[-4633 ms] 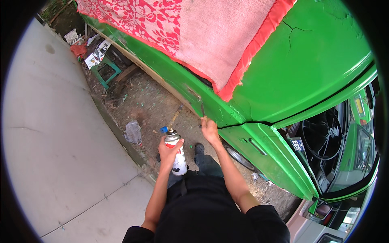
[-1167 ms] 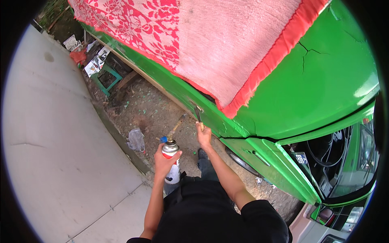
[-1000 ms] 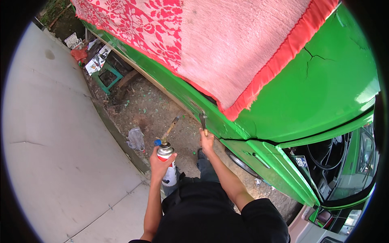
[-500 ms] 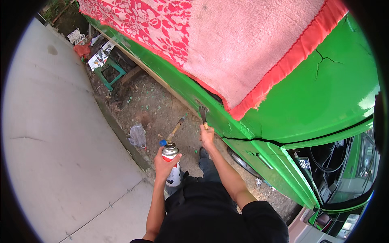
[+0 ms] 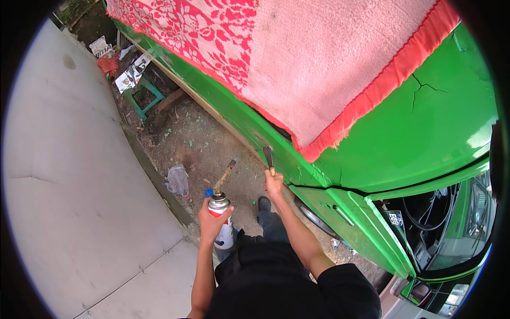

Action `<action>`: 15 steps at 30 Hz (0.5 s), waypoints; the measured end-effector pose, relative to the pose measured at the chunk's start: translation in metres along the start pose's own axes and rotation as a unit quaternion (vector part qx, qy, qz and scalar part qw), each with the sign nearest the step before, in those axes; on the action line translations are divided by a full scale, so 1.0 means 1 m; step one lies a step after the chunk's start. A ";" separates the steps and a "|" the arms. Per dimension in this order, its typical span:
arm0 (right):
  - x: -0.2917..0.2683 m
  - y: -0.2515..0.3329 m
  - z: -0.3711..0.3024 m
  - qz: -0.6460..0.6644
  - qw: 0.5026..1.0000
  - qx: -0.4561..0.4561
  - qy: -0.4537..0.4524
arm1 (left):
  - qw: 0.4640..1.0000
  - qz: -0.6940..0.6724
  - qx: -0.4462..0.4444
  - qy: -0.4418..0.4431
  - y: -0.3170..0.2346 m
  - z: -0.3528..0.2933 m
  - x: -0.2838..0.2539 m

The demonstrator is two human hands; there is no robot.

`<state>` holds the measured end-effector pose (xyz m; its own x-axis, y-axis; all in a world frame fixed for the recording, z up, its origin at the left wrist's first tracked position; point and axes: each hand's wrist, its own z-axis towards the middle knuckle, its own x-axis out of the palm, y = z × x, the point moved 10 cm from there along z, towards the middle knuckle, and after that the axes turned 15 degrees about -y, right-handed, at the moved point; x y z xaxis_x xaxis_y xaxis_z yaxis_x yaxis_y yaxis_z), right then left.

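My left hand (image 5: 210,219) is wrapped around the white and red gas canister of a blowtorch (image 5: 225,234). Its brass-coloured nozzle (image 5: 227,174) slants up and right toward the green vehicle's side panel (image 5: 236,123), apart from it. A blue knob (image 5: 209,192) sits beside the canister's neck. In my right hand (image 5: 273,183) is a scraper (image 5: 268,155), gripped by its light wooden handle, with the dark blade pointing away from me. The blade's tip lies at a small bare patch (image 5: 261,140) on the panel; I cannot tell whether it touches.
A pink and red blanket (image 5: 297,69) covers part of the vehicle roof (image 5: 435,127), which has a crack. A pale wall (image 5: 64,159) bounds the left side. On the dirt ground are a green stool (image 5: 143,98), a plastic bag (image 5: 178,179) and scattered green flakes.
My left hand and the blowtorch have shifted slightly left and down. The scraper in my right hand has moved a little down and right, its blade slightly farther from the bare patch.
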<state>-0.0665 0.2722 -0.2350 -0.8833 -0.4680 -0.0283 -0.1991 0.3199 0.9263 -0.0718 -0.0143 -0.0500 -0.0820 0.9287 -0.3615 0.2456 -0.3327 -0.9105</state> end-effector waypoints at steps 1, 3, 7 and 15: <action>0.004 -0.003 0.004 -0.022 1.000 0.019 -0.004 | 1.000 0.005 0.006 -0.006 0.001 0.003 0.000; 0.015 0.016 -0.009 -0.073 0.995 0.062 -0.009 | 1.000 0.018 0.011 -0.022 0.005 0.005 -0.001; 0.000 0.016 -0.013 -0.115 0.992 0.048 -0.032 | 1.000 -0.005 -0.017 0.012 0.010 0.006 0.004; 0.016 0.025 -0.003 -0.136 0.990 0.009 -0.027 | 0.999 -0.020 -0.030 0.002 0.012 0.002 -0.001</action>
<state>-0.0840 0.2701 -0.2106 -0.8175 -0.4943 -0.2955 -0.4392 0.2032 0.8751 -0.0710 -0.0201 -0.0612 -0.0884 0.9418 -0.3243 0.2992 -0.2855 -0.9105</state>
